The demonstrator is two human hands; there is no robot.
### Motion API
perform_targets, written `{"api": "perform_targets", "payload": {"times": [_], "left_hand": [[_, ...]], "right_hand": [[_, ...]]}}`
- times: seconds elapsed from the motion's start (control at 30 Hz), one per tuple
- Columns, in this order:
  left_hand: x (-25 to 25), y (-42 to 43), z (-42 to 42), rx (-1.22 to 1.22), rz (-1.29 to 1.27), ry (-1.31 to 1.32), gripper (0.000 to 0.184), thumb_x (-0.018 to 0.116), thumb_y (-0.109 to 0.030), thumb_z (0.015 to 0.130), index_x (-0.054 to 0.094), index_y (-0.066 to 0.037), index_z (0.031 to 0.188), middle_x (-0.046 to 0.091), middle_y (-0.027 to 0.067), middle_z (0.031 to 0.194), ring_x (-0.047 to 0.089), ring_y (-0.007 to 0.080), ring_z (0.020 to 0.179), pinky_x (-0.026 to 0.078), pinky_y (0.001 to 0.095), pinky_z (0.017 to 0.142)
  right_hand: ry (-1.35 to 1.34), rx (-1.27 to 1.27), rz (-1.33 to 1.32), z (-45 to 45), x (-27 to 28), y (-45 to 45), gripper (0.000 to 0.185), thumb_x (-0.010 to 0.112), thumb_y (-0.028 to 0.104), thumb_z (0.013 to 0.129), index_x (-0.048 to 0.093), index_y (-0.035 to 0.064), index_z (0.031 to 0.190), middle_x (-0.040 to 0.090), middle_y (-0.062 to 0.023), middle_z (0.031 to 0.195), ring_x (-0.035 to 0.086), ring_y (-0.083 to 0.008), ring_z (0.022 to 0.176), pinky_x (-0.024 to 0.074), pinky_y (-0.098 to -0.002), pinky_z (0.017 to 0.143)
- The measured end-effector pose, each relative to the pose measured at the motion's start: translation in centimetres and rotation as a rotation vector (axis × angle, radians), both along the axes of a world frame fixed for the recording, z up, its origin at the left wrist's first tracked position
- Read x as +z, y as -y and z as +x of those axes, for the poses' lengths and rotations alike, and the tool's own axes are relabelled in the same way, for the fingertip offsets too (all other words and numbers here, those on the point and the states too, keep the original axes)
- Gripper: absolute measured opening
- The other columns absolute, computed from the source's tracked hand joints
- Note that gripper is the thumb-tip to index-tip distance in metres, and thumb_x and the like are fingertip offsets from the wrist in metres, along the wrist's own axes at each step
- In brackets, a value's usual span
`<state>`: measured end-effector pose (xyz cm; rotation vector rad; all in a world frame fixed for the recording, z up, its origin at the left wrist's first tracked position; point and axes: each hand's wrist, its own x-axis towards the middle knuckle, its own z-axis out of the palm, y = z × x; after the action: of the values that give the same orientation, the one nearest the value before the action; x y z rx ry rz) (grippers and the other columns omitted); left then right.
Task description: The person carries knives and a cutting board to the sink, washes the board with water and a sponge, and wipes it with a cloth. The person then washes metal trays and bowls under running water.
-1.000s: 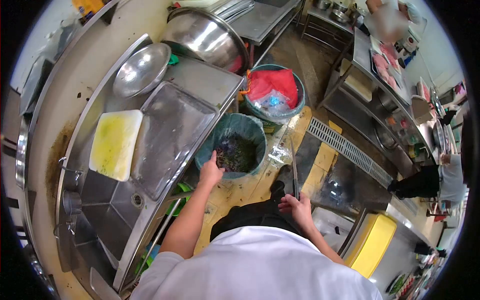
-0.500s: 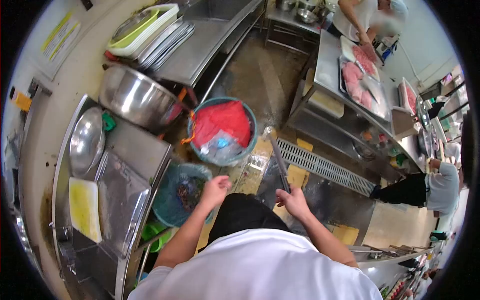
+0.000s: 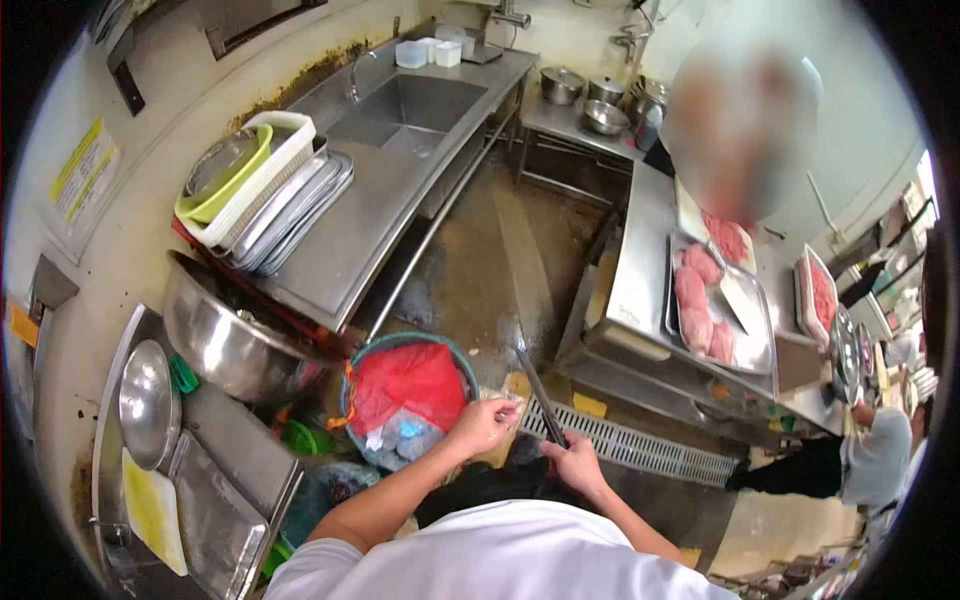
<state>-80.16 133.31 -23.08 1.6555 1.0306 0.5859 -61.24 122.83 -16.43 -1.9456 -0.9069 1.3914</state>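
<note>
My right hand (image 3: 575, 462) is closed around the near end of a long, thin, dark grey tool (image 3: 541, 396). Its far end points forward over the wet floor beside the drain grate; its exact kind is unclear. Ahead of my body is my left hand (image 3: 487, 424), fingers curled together, with a small pale patch at the fingertips that I cannot make out. Just left of that hand stands a round teal tub (image 3: 470, 366) holding a red mesh bag (image 3: 410, 385) and crumpled clear plastic. A second plastic-lined tub (image 3: 312, 497) is partly hidden by my left forearm.
A floor drain grate (image 3: 630, 452) runs to the right. Left are a steel counter (image 3: 225, 420), a large steel bowl (image 3: 225, 335) and a sink bench (image 3: 370, 165). On the right, a steel table (image 3: 640, 250) bears trays of pink meat (image 3: 692, 290); a co-worker stands behind it.
My view has tilted up and forward, bringing the sink into sight. My left hand has moved right, closer to the right hand, which still holds the long tool.
</note>
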Motion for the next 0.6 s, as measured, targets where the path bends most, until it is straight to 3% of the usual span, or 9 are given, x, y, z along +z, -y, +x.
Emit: {"api": "perform_targets", "payload": {"times": [0.17,0.33,0.4,0.47,0.6], "left_hand": [[-1.6,-6.8,5.4,0.1,0.006,0.025,0.026,0.07,-0.016,0.093,0.07,-0.002,0.115,0.075,0.0166,0.098,0.073,0.0213,0.088,0.058,0.0353,0.079],[0.1,-12.0,8.4,0.267,-0.114,0.002,0.026,0.07,-0.016,0.093,0.07,-0.001,0.115,0.075,0.016,0.1,0.073,0.0206,0.09,0.057,0.0344,0.08],[0.6,-13.6,8.4,0.31,-0.107,0.01,0.027,0.069,-0.017,0.093,0.07,0.0,0.114,0.075,0.0174,0.101,0.074,0.0235,0.089,0.057,0.0356,0.079],[0.0,-15.6,8.1,0.355,-0.12,-0.007,0.027,0.069,-0.016,0.093,0.07,0.0,0.114,0.075,0.0168,0.102,0.073,0.0222,0.091,0.057,0.0347,0.08],[0.5,-21.2,7.4,0.423,-0.169,-0.01,0.026,0.069,-0.015,0.093,0.07,0.0,0.114,0.075,0.0153,0.103,0.073,0.0211,0.093,0.057,0.0338,0.082]], "right_hand": [[-0.034,0.101,0.004,5.5,-0.5,-8.1,0.025,0.071,0.023,0.091,0.068,-0.0003,0.082,0.06,-0.0047,0.062,0.058,-0.0127,0.052,0.0477,-0.0303,0.05],[-0.005,0.284,0.075,10.0,1.5,-19.2,0.024,0.071,0.021,0.088,0.069,-0.0023,0.085,0.063,-0.0063,0.064,0.058,-0.0121,0.052,0.0464,-0.0305,0.048],[0.147,0.327,0.204,10.6,2.6,-23.1,0.032,0.073,0.021,0.08,0.07,-0.0078,0.093,0.068,-0.0176,0.072,0.067,-0.0243,0.067,0.0524,-0.0384,0.069],[0.13,0.345,0.188,11.7,0.6,-27.5,0.024,0.069,0.014,0.08,0.069,-0.0064,0.093,0.064,-0.011,0.065,0.062,-0.0185,0.062,0.0493,-0.0348,0.06],[0.233,0.331,0.373,11.9,1.4,-35.6,0.03,0.069,0.013,0.078,0.067,-0.0074,0.099,0.066,-0.0126,0.073,0.064,-0.0198,0.07,0.0509,-0.0349,0.067]]}}
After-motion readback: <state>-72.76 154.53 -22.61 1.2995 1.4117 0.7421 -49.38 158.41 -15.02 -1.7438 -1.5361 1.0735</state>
